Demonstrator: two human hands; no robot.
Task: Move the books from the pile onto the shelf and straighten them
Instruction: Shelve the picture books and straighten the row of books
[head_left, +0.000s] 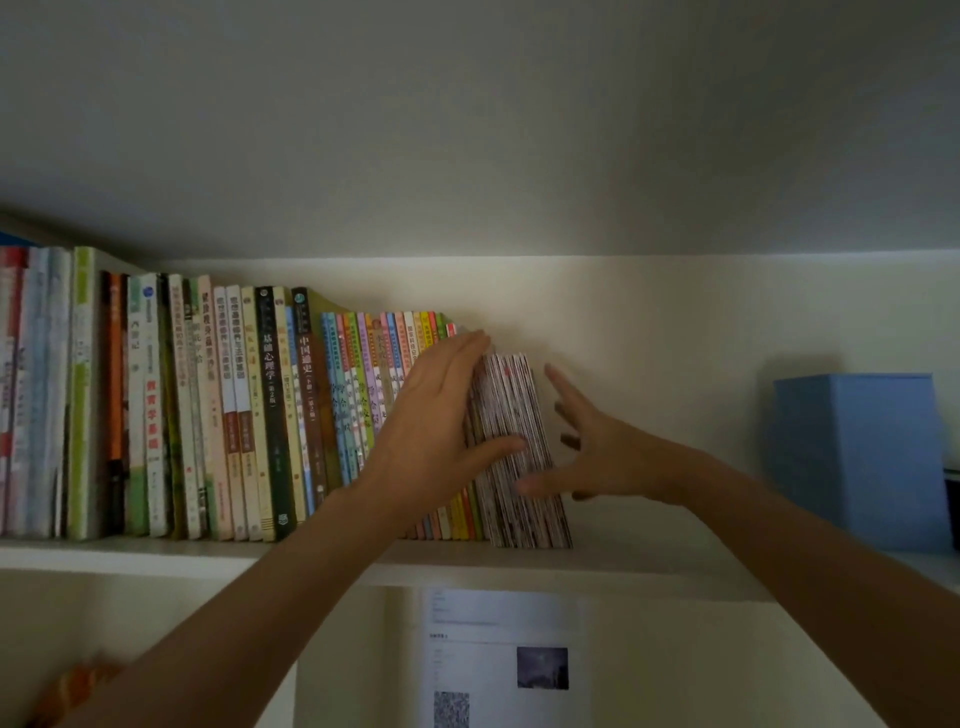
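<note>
Both our hands are up at the shelf (597, 564). Our left hand (436, 415) lies flat w/ straight fingers on the left side of a bunch of thin books (511, 447). Its thumb reaches across the front of the bunch. Our right hand (592, 452) is wide open, fingers spread, just beside the right side of the bunch. Its thumb tip looks like it touches the low front of the bunch, but we can't tell for sure. It holds nothing.

The bunch stands on the shelf at the right end of the book row. It tilts a bit, top to the left, and leans on the thin colored books (379, 374) next to it. Left of those are taller books (208, 410), standing up straight, all the way to the left edge of our view.

A blue box (857, 457) sits on the shelf far to the right, well apart from the books. Btw, below the shelf a paper sheet (501, 654) w/ a small dark pic is stuck on the wall.
</note>
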